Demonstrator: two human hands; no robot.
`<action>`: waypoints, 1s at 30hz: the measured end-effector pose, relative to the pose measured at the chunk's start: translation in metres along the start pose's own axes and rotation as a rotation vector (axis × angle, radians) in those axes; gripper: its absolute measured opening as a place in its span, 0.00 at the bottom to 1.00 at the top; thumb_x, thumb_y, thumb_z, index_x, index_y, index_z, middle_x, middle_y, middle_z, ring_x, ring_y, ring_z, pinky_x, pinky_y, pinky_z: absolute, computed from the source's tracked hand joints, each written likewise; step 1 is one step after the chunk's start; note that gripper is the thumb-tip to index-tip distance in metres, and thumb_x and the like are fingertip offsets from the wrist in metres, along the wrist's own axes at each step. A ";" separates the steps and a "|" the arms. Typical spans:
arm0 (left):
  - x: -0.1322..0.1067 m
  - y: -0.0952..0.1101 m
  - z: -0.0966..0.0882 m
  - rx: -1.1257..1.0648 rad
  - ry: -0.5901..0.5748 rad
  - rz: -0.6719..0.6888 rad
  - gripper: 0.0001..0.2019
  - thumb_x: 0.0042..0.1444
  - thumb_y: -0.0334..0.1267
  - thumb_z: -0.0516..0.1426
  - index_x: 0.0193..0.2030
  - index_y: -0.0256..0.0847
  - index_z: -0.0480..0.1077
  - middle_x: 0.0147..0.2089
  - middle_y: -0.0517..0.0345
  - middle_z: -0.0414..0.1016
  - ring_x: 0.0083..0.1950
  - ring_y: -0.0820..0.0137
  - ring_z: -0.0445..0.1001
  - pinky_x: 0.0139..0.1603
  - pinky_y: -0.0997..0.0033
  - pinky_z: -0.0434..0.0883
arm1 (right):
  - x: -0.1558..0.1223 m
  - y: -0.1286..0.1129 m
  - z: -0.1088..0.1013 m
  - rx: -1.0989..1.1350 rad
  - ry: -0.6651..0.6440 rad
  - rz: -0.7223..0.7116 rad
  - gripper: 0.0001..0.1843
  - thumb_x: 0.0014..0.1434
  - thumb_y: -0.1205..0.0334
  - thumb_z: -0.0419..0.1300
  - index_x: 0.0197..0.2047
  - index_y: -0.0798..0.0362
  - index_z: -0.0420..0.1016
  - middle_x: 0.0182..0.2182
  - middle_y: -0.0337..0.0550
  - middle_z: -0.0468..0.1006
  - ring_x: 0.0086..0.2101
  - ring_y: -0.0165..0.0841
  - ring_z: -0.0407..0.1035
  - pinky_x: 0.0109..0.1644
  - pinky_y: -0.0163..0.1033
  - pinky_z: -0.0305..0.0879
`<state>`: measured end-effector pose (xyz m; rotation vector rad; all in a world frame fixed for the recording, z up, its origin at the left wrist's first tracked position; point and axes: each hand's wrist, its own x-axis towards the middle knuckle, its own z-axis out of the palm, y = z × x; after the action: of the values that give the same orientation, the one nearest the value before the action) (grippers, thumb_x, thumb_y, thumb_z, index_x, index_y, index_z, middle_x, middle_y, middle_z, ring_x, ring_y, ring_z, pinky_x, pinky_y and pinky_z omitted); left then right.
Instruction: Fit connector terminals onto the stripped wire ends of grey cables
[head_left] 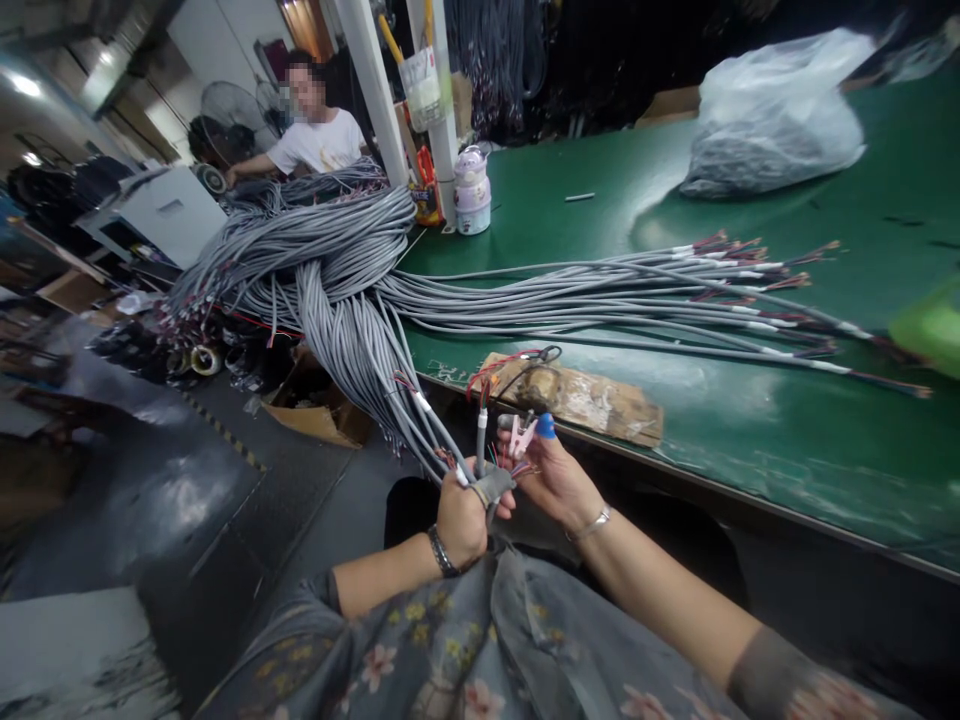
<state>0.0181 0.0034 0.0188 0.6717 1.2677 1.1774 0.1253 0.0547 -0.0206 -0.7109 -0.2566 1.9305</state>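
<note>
My left hand (463,520) is closed around the ends of several grey cables (435,440), close in front of my body. A grey wrap or sleeve (493,486) lies over the fingers, and thin coloured wires stick out beside it. Just to the right, my right hand (561,480) pinches a small pink clip (520,437) between thumb and fingers. The thumb wears a blue fingertip cover (545,427). One cable end with a white band (481,425) stands upright between the hands, its red and black wires reaching the table edge.
A large heap of grey cables (330,240) lies at the left of the green table (600,220), with stripped ends spread rightward. A wooden board (615,408) sits at the front edge. Behind are a purple-white container (472,190), a plastic bag (776,115) and a co-worker (319,140).
</note>
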 end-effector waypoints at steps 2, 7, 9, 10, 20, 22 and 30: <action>-0.001 0.001 -0.001 0.004 -0.003 -0.003 0.14 0.36 0.45 0.64 0.20 0.37 0.67 0.15 0.61 0.67 0.16 0.77 0.64 0.16 0.79 0.61 | -0.003 -0.003 -0.001 -0.018 -0.047 -0.001 0.23 0.42 0.38 0.66 0.30 0.50 0.77 0.27 0.39 0.79 0.26 0.30 0.69 0.32 0.35 0.66; -0.003 -0.003 -0.009 0.017 -0.032 -0.001 0.17 0.36 0.48 0.65 0.20 0.37 0.67 0.14 0.61 0.67 0.15 0.77 0.63 0.16 0.79 0.61 | -0.019 -0.016 -0.007 -0.221 -0.207 0.100 0.29 0.42 0.34 0.63 0.33 0.52 0.78 0.27 0.40 0.77 0.27 0.29 0.68 0.30 0.34 0.64; -0.003 -0.008 -0.013 0.044 -0.067 0.010 0.16 0.37 0.48 0.65 0.21 0.37 0.67 0.15 0.61 0.68 0.16 0.77 0.64 0.17 0.79 0.62 | -0.026 -0.022 -0.008 -0.347 -0.223 0.163 0.28 0.39 0.36 0.66 0.33 0.54 0.78 0.27 0.41 0.77 0.28 0.30 0.68 0.31 0.34 0.64; -0.003 -0.010 -0.015 0.063 -0.088 0.019 0.16 0.38 0.48 0.65 0.21 0.37 0.67 0.16 0.61 0.68 0.16 0.77 0.64 0.17 0.79 0.62 | -0.030 -0.025 -0.008 -0.414 -0.225 0.177 0.26 0.39 0.39 0.68 0.32 0.54 0.78 0.26 0.41 0.77 0.27 0.30 0.68 0.31 0.34 0.64; -0.004 0.003 -0.017 0.350 -0.400 -0.069 0.13 0.38 0.44 0.66 0.19 0.37 0.70 0.16 0.58 0.70 0.17 0.74 0.66 0.20 0.75 0.65 | -0.047 -0.034 0.015 -0.868 -0.427 0.006 0.14 0.49 0.51 0.66 0.26 0.53 0.76 0.20 0.39 0.75 0.23 0.32 0.67 0.29 0.37 0.63; -0.002 0.006 -0.019 0.389 -0.460 -0.090 0.13 0.39 0.43 0.65 0.17 0.37 0.70 0.16 0.57 0.70 0.16 0.74 0.66 0.19 0.75 0.64 | -0.050 -0.034 0.017 -0.965 -0.422 -0.122 0.13 0.50 0.51 0.64 0.26 0.53 0.77 0.22 0.40 0.76 0.25 0.33 0.68 0.31 0.38 0.63; 0.006 -0.007 -0.022 0.128 -0.200 -0.090 0.17 0.38 0.49 0.66 0.23 0.36 0.71 0.16 0.58 0.71 0.15 0.75 0.66 0.18 0.77 0.63 | -0.055 -0.024 0.001 -0.913 -0.113 -0.189 0.19 0.47 0.44 0.65 0.29 0.53 0.74 0.23 0.38 0.73 0.23 0.29 0.63 0.27 0.36 0.60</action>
<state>-0.0013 0.0017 0.0052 0.7979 1.1982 0.9364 0.1597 0.0180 0.0120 -1.1014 -1.2754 1.6195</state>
